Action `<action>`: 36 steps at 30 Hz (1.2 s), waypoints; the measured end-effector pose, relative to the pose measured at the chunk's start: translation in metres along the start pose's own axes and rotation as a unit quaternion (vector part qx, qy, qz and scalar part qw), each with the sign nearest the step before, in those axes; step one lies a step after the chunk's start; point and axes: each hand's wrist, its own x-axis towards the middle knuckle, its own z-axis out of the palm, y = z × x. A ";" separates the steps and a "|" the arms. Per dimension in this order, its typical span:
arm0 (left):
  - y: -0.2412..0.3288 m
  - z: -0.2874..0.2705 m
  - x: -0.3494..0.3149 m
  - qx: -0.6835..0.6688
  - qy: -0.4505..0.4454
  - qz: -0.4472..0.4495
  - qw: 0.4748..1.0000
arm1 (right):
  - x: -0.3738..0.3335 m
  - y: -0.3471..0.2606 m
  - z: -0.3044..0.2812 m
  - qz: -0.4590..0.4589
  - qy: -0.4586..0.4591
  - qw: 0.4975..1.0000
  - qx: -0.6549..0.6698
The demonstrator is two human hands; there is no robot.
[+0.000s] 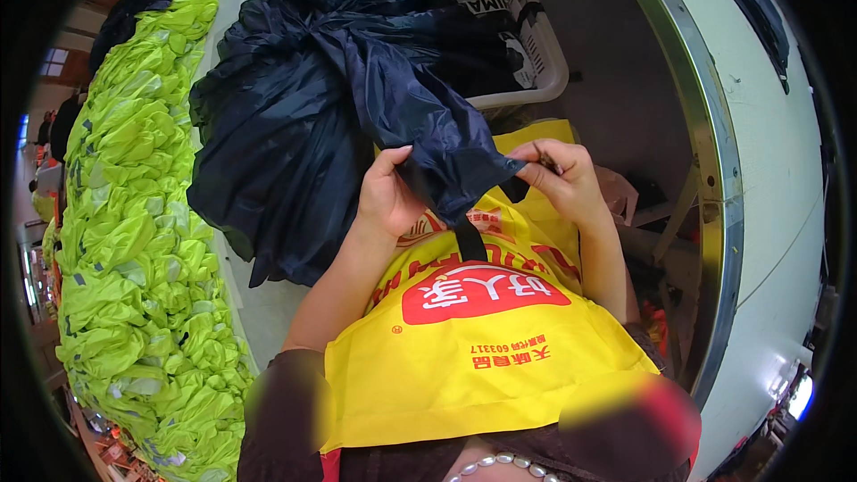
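A large bunch of thin, shiny navy fabric (pixel 277 125), gathered in folds, lies in front of me and hangs toward my lap. My left hand (pixel 391 203) grips its near flap, with the thumb on top and the other fingers hidden behind the cloth. At the flap's right corner, my right hand (pixel 571 186) pinches the edge beside a small round snap-like fitting (pixel 511 164). A small dark brown object (pixel 548 162) shows among the right hand's curled fingers; its kind is unclear. Below the flap hangs a short black strap (pixel 470 241).
A white plastic basket (pixel 558 71) holding more dark cloth stands beyond the fabric. To the left, a long heap of lime-yellow garments (pixel 134 214) covers a surface. A metal-edged pale table (pixel 759 170) curves along the right. My yellow apron (pixel 446 393) spreads beneath my hands.
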 end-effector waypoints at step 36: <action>0.035 0.009 -0.035 0.315 0.046 0.062 0.946 | 0.028 0.043 0.016 0.136 -0.081 0.971 0.177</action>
